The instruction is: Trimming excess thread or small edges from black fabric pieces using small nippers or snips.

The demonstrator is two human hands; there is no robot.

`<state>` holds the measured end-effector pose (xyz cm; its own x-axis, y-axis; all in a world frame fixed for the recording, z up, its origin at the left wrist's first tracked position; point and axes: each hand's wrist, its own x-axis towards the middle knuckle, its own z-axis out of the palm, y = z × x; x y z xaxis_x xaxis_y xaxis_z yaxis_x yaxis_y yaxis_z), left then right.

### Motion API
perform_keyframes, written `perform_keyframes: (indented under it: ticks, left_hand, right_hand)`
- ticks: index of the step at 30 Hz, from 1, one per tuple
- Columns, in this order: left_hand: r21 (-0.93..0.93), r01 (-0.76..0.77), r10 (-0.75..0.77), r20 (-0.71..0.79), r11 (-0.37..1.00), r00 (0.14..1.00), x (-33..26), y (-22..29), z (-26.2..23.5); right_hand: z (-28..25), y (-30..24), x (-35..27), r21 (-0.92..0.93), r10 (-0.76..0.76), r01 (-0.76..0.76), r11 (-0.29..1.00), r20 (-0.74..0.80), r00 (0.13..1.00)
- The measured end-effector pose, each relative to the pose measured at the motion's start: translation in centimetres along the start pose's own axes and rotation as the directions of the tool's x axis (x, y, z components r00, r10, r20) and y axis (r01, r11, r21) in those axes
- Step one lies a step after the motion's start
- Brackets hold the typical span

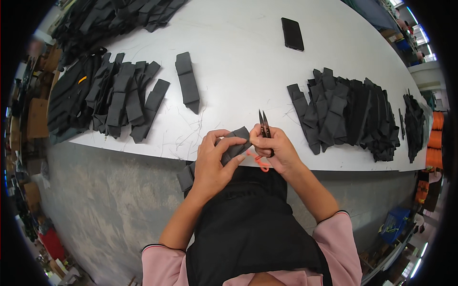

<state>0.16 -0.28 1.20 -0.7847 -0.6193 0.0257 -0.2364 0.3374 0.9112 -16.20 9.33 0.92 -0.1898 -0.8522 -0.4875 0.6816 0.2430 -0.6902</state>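
Note:
At the table's near edge, my left hand (213, 164) is closed round a dark grey fabric strip (234, 148), whose lower end hangs past the wrist toward my apron. Black thread snips (265, 125) sit in my right hand (280, 150), blades pointing up and away from me. The right thumb and forefinger meet close to the strip's right edge; whether they pinch a thread is too small to tell. Below the snips dangles an orange cord (260, 163). A single grey strip (187, 83) lies farther off on the table, with loose threads around it.
The white table (234, 62) bears overlapping grey strips (125, 95) at left and another pile of strips (343, 112) at right. More dark fabric (119, 16) is heaped at the far left. A black phone (292, 34) lies at the back. Thread scraps are scattered about.

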Motion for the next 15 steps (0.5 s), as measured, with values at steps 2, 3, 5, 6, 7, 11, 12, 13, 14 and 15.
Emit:
perform_keyframes:
  ticks: [2,3,5,6,7,11,12,13,14,15]
  left_hand:
    - [0.054,-0.027,0.028,-0.025,0.998,0.999,0.2,0.4,0.2]
    - [0.132,-0.060,0.067,-0.055,0.989,0.996,0.2,0.7,0.3]
    - [0.210,-0.092,0.111,-0.081,0.973,0.991,0.2,0.8,0.3]
    - [0.281,-0.085,0.125,-0.127,0.956,0.984,0.1,0.7,0.2]
    - [0.349,-0.073,0.141,-0.172,0.934,0.975,0.1,0.5,0.2]
    - [0.295,-0.046,0.115,-0.221,0.954,0.968,0.1,0.1,0.3]
    - [0.296,-0.045,0.115,-0.224,0.954,0.968,0.1,0.2,0.3]
    - [0.303,-0.041,0.117,-0.234,0.952,0.965,0.1,0.2,0.4]
    - [0.311,-0.038,0.118,-0.244,0.950,0.963,0.0,0.3,0.5]
    - [0.311,-0.040,0.120,-0.243,0.950,0.963,0.0,0.5,0.6]
  right_hand:
    - [0.5,0.5,-0.3,0.141,-0.050,0.051,0.989,-0.012,0.999]
    - [0.8,0.6,-0.4,0.278,-0.095,0.098,0.956,-0.025,0.995]
    - [1.3,0.4,-1.0,0.395,-0.296,0.289,0.872,-0.045,0.954]
    - [1.7,0.0,-1.7,0.247,-0.378,0.407,0.879,-0.159,0.912]
    - [2.0,-0.1,-2.3,0.083,-0.467,0.501,0.862,-0.256,0.846]
    - [1.0,1.9,-2.8,-0.793,-0.758,0.377,0.478,-0.156,0.634]
    - [1.0,2.0,-3.1,-0.862,-0.752,0.338,0.377,-0.072,0.655]
    - [1.2,2.0,-3.4,-0.921,-0.774,0.307,0.240,0.009,0.633]
    - [1.3,2.0,-3.2,-0.934,-0.790,0.314,0.171,0.060,0.611]
    - [1.4,2.2,-3.1,-0.943,-0.803,0.315,0.103,0.108,0.586]
